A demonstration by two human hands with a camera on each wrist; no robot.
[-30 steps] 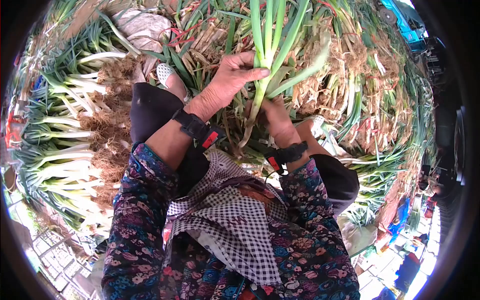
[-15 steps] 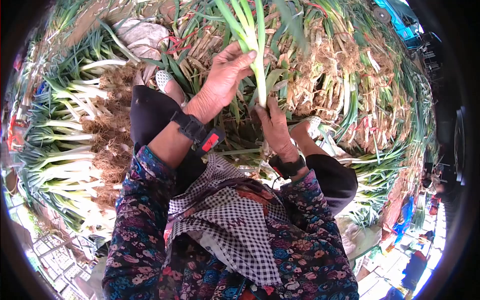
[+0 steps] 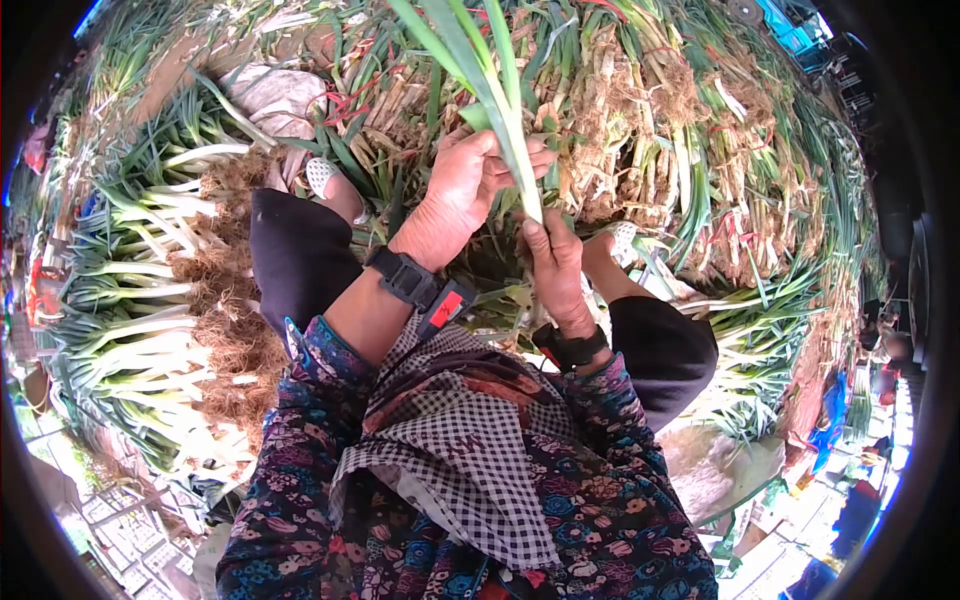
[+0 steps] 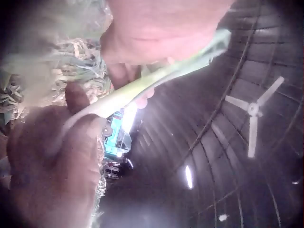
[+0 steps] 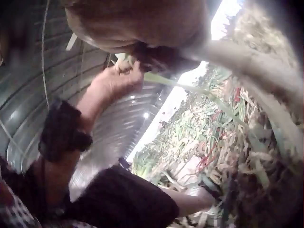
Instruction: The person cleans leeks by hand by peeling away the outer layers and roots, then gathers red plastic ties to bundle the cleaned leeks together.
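Note:
A green onion with long green leaves and a pale stalk slants in front of the body, its top leaning left. My left hand holds it at mid-length. The fingers pass behind the stalk, and the thumb lies left of it beside a bit of green leaf. Lower down, my right hand grips the pale end with the thumb along its front; the root end is hidden there. In the left wrist view the stalk runs from one hand to the other.
Rooted green onions lie in a row at the left, roots towards the knee. Dry, unpeeled bundles with red ties spread ahead and to the right. Cleaner stalks lie by the right knee. A pale sack sits ahead left.
The right hand has moved from a loose side leaf to the stalk's lower end, now paler and smoother. The onion's top has tipped left, and the left thumb has come off the stalk's front.

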